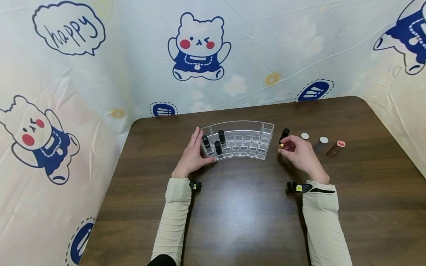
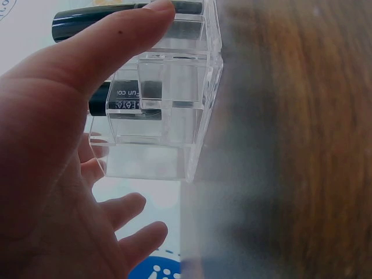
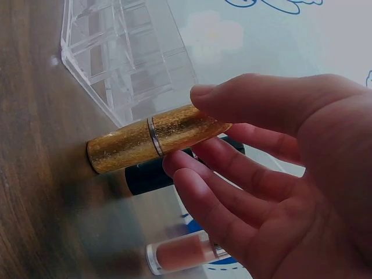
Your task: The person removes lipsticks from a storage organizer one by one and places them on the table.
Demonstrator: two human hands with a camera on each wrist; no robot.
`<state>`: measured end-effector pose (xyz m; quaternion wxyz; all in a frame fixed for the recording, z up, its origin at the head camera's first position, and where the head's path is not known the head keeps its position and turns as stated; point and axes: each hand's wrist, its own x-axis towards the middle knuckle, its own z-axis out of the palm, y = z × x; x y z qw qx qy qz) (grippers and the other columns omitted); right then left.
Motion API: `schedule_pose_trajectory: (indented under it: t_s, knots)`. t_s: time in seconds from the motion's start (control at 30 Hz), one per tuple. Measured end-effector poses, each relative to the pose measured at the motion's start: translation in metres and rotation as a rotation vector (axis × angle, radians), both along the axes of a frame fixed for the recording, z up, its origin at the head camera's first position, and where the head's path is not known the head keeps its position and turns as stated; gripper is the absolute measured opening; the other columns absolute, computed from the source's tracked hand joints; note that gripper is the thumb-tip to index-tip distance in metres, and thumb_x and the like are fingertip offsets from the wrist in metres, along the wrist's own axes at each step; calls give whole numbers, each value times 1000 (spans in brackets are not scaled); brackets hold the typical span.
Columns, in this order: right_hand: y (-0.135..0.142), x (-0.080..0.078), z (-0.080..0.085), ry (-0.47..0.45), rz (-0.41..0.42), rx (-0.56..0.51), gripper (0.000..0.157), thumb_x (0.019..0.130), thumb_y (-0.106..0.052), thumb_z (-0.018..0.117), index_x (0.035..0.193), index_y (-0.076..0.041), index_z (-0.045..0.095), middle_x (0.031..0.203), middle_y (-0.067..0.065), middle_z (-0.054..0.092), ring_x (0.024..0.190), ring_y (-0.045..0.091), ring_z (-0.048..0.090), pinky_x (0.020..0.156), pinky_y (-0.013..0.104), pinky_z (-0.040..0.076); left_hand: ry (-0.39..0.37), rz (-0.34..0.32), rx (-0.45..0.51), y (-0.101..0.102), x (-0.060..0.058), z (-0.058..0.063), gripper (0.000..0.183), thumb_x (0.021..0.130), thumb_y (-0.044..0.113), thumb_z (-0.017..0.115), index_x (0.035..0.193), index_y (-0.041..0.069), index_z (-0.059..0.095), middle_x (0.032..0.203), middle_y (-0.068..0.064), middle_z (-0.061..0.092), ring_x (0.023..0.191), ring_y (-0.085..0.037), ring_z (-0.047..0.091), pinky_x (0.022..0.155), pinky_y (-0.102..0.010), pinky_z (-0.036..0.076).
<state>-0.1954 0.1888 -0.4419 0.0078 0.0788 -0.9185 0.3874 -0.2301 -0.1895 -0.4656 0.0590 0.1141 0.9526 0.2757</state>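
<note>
A clear curved acrylic lipstick organizer (image 1: 244, 157) sits on the table. Several black lipstick tubes, such as one at the back (image 1: 221, 136), stand in its left-hand slots. My left hand (image 1: 192, 157) holds the organizer's left end, thumb at the front and fingers along the side; the left wrist view shows the thumb across a black tube (image 2: 87, 22). To the right of the organizer, my right hand (image 1: 301, 153) pinches a glittery gold lipstick tube (image 3: 125, 145) upright between thumb and fingertips. Just behind it stands a black tube (image 1: 285, 133), partly covered by the fingers in the right wrist view.
Right of the organizer stand a white-topped tube (image 1: 304, 136), a grey-topped tube (image 1: 321, 144) and a reddish-brown tube (image 1: 336, 149). Behind the brown wooden table (image 1: 233, 214) hangs a cloth with printed bears (image 1: 199, 48).
</note>
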Motion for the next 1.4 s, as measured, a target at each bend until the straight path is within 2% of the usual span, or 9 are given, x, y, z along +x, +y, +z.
schedule_pose_trajectory:
  t_s: [0.17, 0.3, 0.53, 0.77, 1.1, 1.4]
  knots:
    - [0, 1, 2, -21, -2, 3, 26, 90, -12, 68, 111, 0, 62, 99, 18, 67, 87, 28, 63, 78, 34, 51, 0, 2, 0, 0, 0, 0, 115, 75, 52, 78, 157, 13, 8, 164, 3, -9, 152, -26, 5, 115, -60, 21]
    - [0, 1, 2, -26, -4, 5, 26, 90, -13, 68, 112, 0, 62, 100, 18, 67, 87, 28, 63, 79, 38, 51, -1, -2, -3, 0, 0, -1, 115, 75, 52, 78, 157, 13, 7, 164, 2, -9, 152, -27, 6, 115, -61, 21]
    - [0, 1, 3, -23, -7, 11, 25, 90, -14, 68, 111, 0, 63, 99, 18, 66, 87, 28, 62, 79, 37, 51, 1, 1, -5, 0, 0, 1, 116, 74, 52, 78, 157, 14, 6, 165, 2, -8, 151, -28, 9, 115, -60, 22]
    - [0, 2, 4, -28, -8, 6, 27, 91, -16, 67, 111, 0, 63, 100, 19, 66, 88, 28, 62, 78, 35, 51, -10, 4, -8, 0, 1, 2, 116, 75, 51, 78, 157, 15, 6, 162, 12, -16, 151, -28, 10, 116, -59, 21]
    - [0, 4, 9, -3, -24, -12, 30, 93, -18, 65, 114, 3, 62, 104, 21, 66, 92, 32, 63, 82, 45, 52, -17, 5, -1, 0, 2, 1, 116, 75, 52, 78, 157, 17, 5, 161, 15, -17, 151, -27, 9, 116, -59, 21]
    - [-3, 4, 11, 94, -52, -39, 27, 94, -17, 63, 112, 3, 63, 102, 19, 66, 89, 30, 63, 79, 37, 51, -15, 5, 7, 0, 1, 0, 115, 75, 52, 78, 157, 15, 6, 162, 14, -16, 151, -27, 8, 116, -58, 21]
